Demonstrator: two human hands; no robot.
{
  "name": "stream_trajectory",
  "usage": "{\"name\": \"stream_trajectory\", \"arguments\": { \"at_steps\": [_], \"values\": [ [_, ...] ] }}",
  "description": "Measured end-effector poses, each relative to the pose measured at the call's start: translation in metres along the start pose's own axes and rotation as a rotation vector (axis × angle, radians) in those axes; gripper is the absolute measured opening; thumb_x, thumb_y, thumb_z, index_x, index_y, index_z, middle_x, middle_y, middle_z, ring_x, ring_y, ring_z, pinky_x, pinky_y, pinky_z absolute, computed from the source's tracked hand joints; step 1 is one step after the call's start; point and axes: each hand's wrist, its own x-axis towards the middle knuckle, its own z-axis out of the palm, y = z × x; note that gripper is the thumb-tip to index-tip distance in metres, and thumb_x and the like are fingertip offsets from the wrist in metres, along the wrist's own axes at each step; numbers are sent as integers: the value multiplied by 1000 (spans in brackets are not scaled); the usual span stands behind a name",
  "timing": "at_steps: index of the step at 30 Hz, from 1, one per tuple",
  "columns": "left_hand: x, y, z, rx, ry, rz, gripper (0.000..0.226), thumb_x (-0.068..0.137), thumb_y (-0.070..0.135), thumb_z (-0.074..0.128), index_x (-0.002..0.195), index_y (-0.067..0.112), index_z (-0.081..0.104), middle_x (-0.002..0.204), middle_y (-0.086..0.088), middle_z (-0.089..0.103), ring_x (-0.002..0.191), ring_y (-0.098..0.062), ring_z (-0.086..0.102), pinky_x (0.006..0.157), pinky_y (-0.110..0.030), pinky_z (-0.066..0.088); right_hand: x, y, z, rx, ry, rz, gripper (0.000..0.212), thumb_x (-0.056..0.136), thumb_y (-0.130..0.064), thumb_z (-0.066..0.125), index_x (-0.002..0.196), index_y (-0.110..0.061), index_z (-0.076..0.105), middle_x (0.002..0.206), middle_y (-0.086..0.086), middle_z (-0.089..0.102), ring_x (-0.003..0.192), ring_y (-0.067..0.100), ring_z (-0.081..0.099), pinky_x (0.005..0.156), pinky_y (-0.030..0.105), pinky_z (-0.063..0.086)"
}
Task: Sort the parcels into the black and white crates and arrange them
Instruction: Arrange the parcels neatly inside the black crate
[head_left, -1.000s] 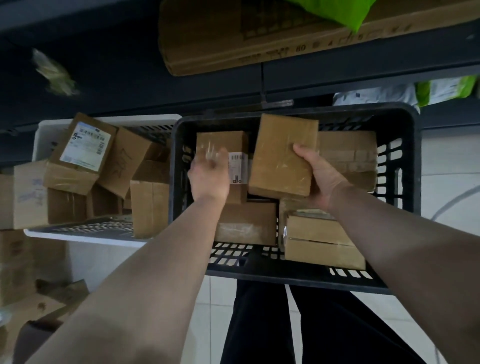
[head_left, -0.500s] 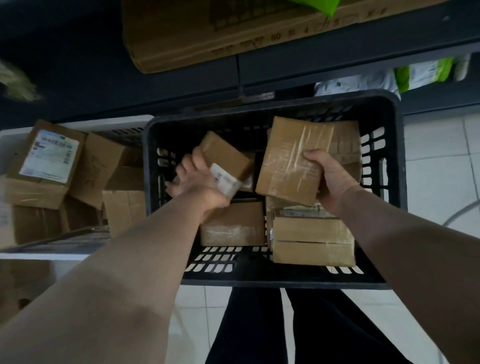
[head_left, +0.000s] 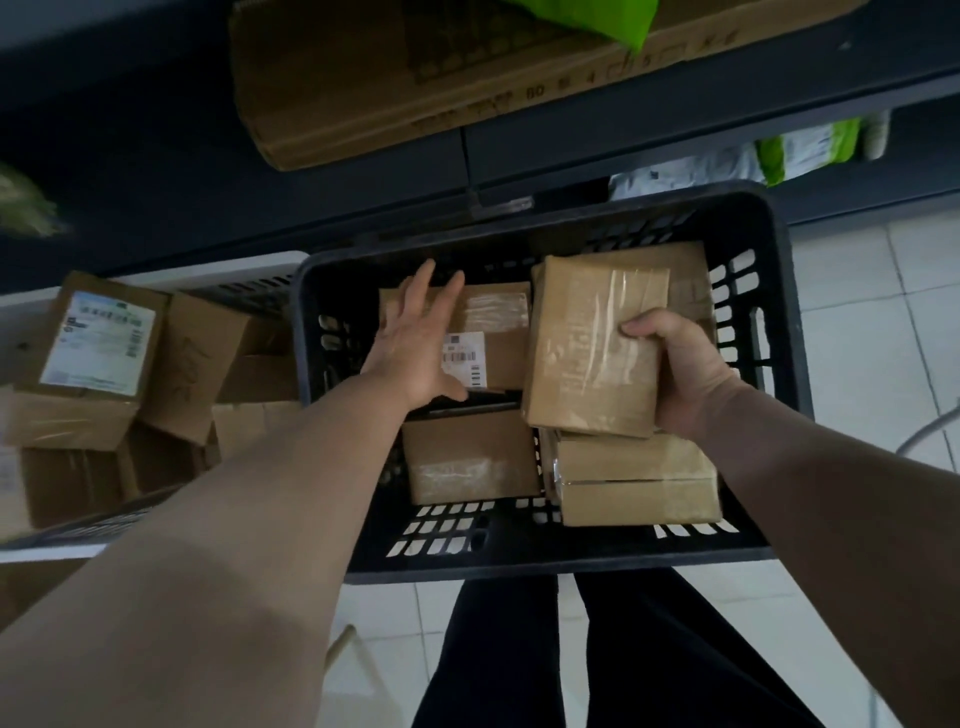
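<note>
The black crate (head_left: 545, 558), slotted plastic, holds brown taped parcels. The held parcel (head_left: 592, 343) is tilted above the crate's right side, gripped by the right grip (head_left: 680, 374). The labelled parcel (head_left: 493, 338) lies flat at the far left, with the left grip (head_left: 415, 343) resting straight-fingered on it. Nearer lie the left parcel (head_left: 470, 457) and the right parcel (head_left: 636, 483). The white crate (head_left: 208, 275), touching on the left, is heaped with boxes (head_left: 98, 343).

Bare forearms (head_left: 249, 499), plain black trousers (head_left: 498, 654) (both legs showing)
</note>
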Motion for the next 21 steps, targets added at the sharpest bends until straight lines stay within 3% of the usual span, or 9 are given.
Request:
{"name": "stream_trajectory", "arguments": {
  "at_steps": [3,5,8,9,11,14,18,21],
  "values": [
    [-23,-15,-8,-144,227,-61,76,87,14,71,152,23,32,159,-3,22,142,-26,26,115,-43,35,-10,-1,12,43,-14,-12,32,79,-22,55,107,-17,69,98,7,74,97,31,68,89,52,50],
    [-29,-25,-13,-257,309,-166,42,94,9,58,135,19,53,139,-6,49,125,-26,49,101,-41,48,-18,-5,23,48,-47,-9,29,78,-24,56,102,-17,70,98,8,75,99,33,68,93,55,48],
    [-39,-22,-28,-821,246,-345,12,99,21,57,104,23,67,112,-7,69,103,-26,66,82,-40,58,-26,-5,44,-39,-119,8,39,75,-23,65,114,-16,66,110,10,72,105,33,67,92,54,49],
    [-45,-19,-34,-1039,143,-393,15,99,30,58,105,21,68,108,-9,72,100,-27,69,78,-38,59,-26,-1,50,-75,-152,17,47,74,-22,70,119,-16,63,116,11,70,108,33,65,91,55,50],
    [-58,-19,-41,-1307,-145,-425,47,92,56,58,118,18,67,112,-9,73,103,-26,69,84,-41,57,-24,9,64,-111,-184,63,50,73,-17,75,121,-15,60,122,12,65,113,32,61,89,54,52],
    [-77,-32,-35,-1280,-423,-351,79,68,74,68,131,27,59,123,-4,69,115,-25,64,95,-52,52,-21,31,80,-143,-191,155,43,79,-9,71,120,-12,59,118,11,65,110,29,61,91,51,51],
    [-91,-54,-20,-1151,-511,-389,97,52,43,93,136,25,49,124,-6,67,116,-27,63,101,-53,48,-20,54,91,-447,-306,301,60,71,-18,75,128,-12,56,116,10,67,108,27,61,112,54,33],
    [-100,-65,-12,-985,-478,-372,94,60,20,93,140,28,43,125,0,63,118,-22,57,103,-49,45,-16,59,94,-429,-336,289,83,63,-26,84,137,-14,49,125,16,62,112,35,60,104,62,39]
  ]
}}
